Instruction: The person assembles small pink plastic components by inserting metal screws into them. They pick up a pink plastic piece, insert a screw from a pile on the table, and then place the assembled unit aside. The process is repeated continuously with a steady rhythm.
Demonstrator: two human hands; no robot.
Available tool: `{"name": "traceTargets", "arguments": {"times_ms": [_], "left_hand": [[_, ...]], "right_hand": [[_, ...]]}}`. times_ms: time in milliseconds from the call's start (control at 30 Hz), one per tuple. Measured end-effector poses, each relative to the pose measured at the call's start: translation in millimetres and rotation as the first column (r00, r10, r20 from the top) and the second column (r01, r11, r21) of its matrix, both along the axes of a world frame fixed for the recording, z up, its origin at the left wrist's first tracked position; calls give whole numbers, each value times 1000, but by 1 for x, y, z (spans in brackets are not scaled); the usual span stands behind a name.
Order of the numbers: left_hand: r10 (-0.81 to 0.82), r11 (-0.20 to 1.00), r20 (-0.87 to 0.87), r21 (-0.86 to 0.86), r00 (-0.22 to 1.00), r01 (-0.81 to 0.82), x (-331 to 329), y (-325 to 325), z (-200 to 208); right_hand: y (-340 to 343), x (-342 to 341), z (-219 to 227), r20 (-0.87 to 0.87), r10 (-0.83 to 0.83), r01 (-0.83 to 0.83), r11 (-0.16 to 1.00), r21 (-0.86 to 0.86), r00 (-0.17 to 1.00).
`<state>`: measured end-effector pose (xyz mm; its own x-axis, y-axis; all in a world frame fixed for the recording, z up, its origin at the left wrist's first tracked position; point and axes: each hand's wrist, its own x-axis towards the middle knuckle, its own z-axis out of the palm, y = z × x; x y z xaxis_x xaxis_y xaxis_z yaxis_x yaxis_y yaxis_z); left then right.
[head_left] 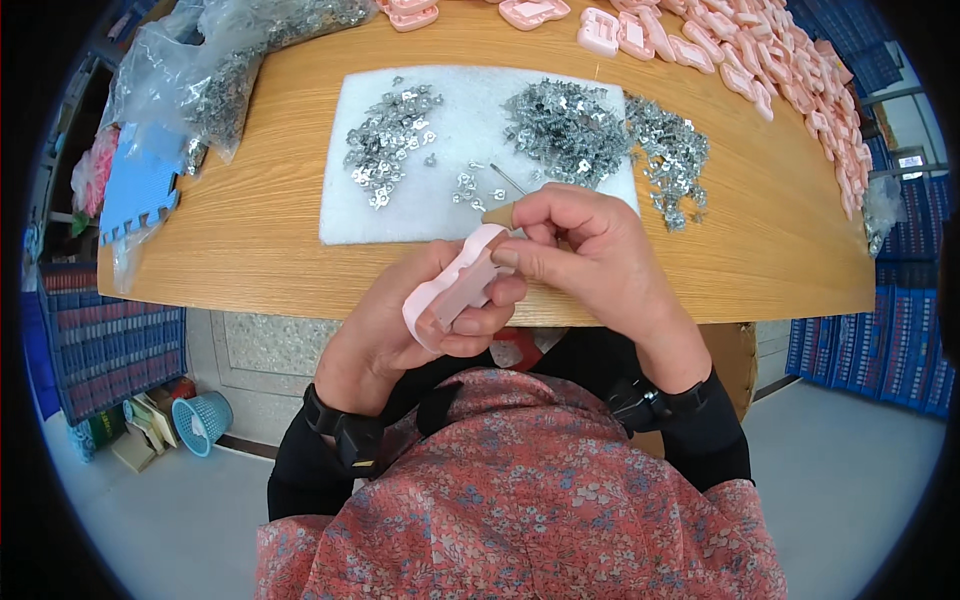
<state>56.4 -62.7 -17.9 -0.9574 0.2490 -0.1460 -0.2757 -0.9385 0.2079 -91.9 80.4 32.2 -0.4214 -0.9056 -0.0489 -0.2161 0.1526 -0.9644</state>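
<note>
My left hand (400, 310) is closed around a pink plastic casing (455, 285), its curved outline tilted up to the right, above the table's near edge. At the casing's upper end my right hand (580, 250) is closed, the thumb pressing on the pink plastic. A tan cover (498, 215) sits on its index fingertip. From behind the right fingers a thin metal-shafted tool (508, 179) sticks out; its handle is mostly hidden in the hand. Beyond both hands, a white foam sheet (350, 225) carries small metal pieces (467, 188) near the tool's tip.
Larger heaps of metal parts lie on the foam's left (385, 145) and right (570, 130), spilling onto the wooden table (780, 240). Pink casings (740, 60) pile up at the far right. A plastic bag of metal parts (215, 90) and a blue mat (140, 180) are at left.
</note>
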Motion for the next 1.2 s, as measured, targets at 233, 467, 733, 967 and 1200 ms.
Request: {"name": "traceTargets", "arguments": {"times_ms": [233, 467, 733, 967, 1200], "left_hand": [[-4, 971, -131, 236, 991, 35, 2, 5, -13], [240, 959, 23, -164, 971, -233, -9, 20, 18], [286, 537, -307, -733, 908, -417, -14, 36, 39], [-331, 402, -52, -911, 942, 91, -39, 37, 71], [-180, 687, 7, -714, 984, 131, -34, 47, 35]], "right_hand": [[7, 3, -8, 203, -93, 121, 984, -131, 975], [28, 28, 14, -463, -183, 0, 930, -368, 867], [73, 14, 10, -315, -263, 170, 941, -294, 912], [94, 13, 6, -118, -166, 143, 973, -181, 979], [141, -58, -34, -576, -550, 601, 790, -123, 605]]}}
